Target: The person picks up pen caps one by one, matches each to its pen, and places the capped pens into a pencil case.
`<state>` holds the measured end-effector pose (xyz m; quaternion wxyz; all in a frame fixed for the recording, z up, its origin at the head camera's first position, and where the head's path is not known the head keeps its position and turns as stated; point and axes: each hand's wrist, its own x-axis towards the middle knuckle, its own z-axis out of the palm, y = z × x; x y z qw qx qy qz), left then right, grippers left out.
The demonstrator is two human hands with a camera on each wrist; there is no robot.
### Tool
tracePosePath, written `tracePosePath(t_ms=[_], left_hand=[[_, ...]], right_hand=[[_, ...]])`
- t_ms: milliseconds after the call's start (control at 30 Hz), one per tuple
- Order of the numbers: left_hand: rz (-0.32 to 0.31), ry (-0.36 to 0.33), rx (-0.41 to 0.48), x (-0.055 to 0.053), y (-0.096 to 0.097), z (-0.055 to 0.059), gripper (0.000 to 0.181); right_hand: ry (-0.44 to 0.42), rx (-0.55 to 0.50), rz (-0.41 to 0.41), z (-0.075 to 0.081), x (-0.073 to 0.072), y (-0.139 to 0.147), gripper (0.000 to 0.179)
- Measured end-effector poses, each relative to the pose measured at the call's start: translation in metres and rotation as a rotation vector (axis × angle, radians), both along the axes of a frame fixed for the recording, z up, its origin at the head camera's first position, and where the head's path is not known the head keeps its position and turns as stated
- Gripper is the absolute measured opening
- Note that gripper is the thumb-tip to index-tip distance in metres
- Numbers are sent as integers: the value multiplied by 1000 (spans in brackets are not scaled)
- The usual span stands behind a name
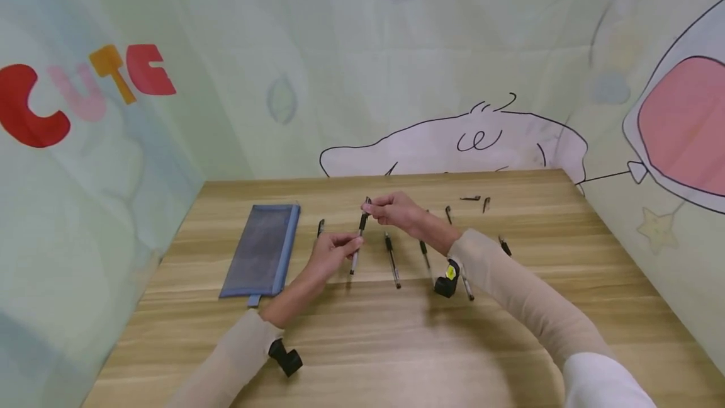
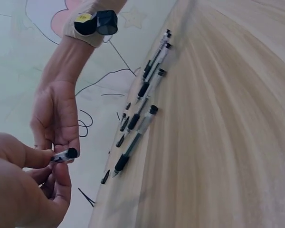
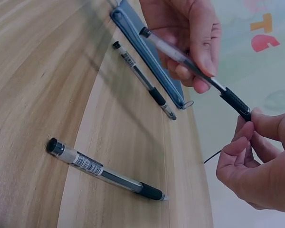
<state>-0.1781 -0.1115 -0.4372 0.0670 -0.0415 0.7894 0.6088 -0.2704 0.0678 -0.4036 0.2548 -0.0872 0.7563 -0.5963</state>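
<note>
A clear gel pen (image 1: 363,223) with a black grip is held slanted above the table between both hands. My left hand (image 1: 330,255) pinches its barrel between thumb and fingers; the black end plug (image 2: 72,153) juts out past them in the left wrist view. At the other end, my right hand (image 1: 401,213) pinches the tip end, where a black cap with a clip partly shows among the fingertips (image 3: 244,128). An uncapped pen (image 3: 107,173) lies on the table below the hands. Another pen (image 3: 142,78) lies beside the pouch, partly hidden by my left hand in the head view.
On the wooden table (image 1: 362,345), a blue mesh zip pouch (image 1: 260,250) lies left of the hands. Several pens, one of them (image 1: 393,260) near the middle, lie to the right. Loose black caps (image 1: 470,198) lie toward the back right. A printed cloth (image 1: 351,80) hangs behind the table.
</note>
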Motion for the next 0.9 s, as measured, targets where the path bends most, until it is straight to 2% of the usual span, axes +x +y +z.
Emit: tracePosePath(t_ms=[133,233,400,533,700,900], left_hand=[[0,22,17,0,4,-2,26],[13,42,9,1,6,-4,25],[35,95,-23,1,6,-1,25],[-14,111,-44,-6,6,3,26],[-51,133,-43,-17,8,8,25],[-57,101,-39,-19,9,7,24]], right_hand=[[-49,-33,4,-1,0,1,37],[-51,-27,16,-1,1,0,37],[8,40,18,5,3,-2,39],[48,62,13,8,1,0,39],[64,-30,-18,5,-6,6,38],[51,-97,-18,-3,-10,10,38]])
